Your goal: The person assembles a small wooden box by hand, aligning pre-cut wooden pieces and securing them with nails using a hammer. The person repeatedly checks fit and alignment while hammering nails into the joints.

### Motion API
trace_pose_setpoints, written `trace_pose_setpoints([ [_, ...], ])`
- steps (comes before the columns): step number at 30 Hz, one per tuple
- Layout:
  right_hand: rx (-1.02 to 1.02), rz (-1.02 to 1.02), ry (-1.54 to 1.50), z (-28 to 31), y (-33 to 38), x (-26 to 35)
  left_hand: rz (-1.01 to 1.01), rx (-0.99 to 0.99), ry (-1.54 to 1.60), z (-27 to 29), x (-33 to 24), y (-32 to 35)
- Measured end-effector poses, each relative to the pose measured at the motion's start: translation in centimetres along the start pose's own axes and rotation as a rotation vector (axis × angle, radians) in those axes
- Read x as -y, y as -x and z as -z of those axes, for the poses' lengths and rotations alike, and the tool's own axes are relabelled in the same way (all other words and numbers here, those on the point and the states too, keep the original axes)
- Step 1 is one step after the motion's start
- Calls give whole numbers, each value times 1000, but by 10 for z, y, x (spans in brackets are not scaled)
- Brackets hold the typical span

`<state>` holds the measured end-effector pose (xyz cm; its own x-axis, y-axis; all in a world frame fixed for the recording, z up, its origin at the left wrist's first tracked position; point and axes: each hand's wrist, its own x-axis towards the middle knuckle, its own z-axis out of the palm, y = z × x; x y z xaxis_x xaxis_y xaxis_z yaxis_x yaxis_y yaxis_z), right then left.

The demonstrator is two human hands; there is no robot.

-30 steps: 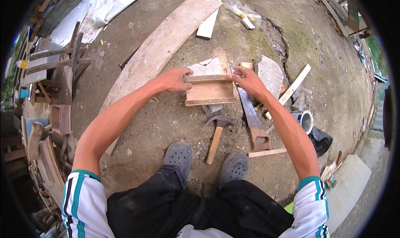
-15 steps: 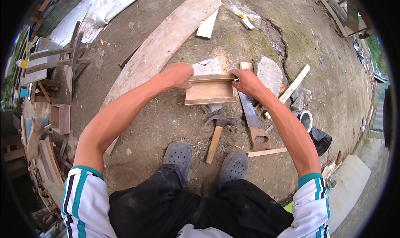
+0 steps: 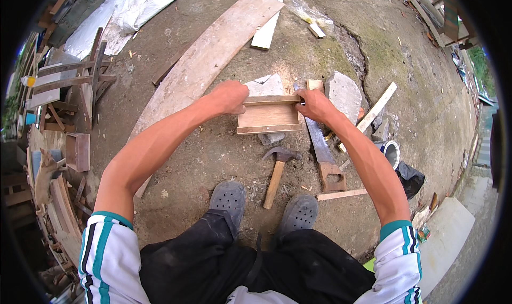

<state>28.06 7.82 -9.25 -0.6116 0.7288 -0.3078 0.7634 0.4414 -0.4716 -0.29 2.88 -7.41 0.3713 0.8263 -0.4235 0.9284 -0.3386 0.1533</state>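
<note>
A small, shallow wooden box (image 3: 268, 115) is held level above the ground, its floor facing up. My left hand (image 3: 228, 97) grips the far left corner, and my right hand (image 3: 313, 104) pinches the far right corner; both are closed on the far edge strip. Under the box, part of a grey stone shows. Nearer me a claw hammer (image 3: 276, 179) with a wooden handle lies on the ground. To its right rests a handsaw (image 3: 324, 157), its blade passing beneath my right hand.
A pale concrete block (image 3: 343, 96) stands beyond my right hand, with a wood strip (image 3: 376, 108) and an open can (image 3: 392, 153) to its right. A long plank (image 3: 213, 43) stretches across the left. Scrap wood and a small animal (image 3: 45, 176) are at far left.
Almost nothing differs. The box and both my hands hold nearly the same place; the animal at far left has shifted slightly.
</note>
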Motion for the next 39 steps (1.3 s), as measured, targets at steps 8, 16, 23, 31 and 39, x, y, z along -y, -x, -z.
trace_pose_setpoints([
  [8,-11,-18,-51,-1,1,-1,-20,-26,20,-1,1,0],
  [16,-29,-5,-88,-5,0,-6,-36,-28,12,0,1,0],
  [23,-20,-31,-70,-7,-2,-4,6,9,-3,3,-1,-3],
  [31,85,-275,-492,-10,-4,-7,9,21,-9,8,-3,-3],
  [39,9,-271,-735,-27,-5,-18,22,35,1,10,-5,-5],
])
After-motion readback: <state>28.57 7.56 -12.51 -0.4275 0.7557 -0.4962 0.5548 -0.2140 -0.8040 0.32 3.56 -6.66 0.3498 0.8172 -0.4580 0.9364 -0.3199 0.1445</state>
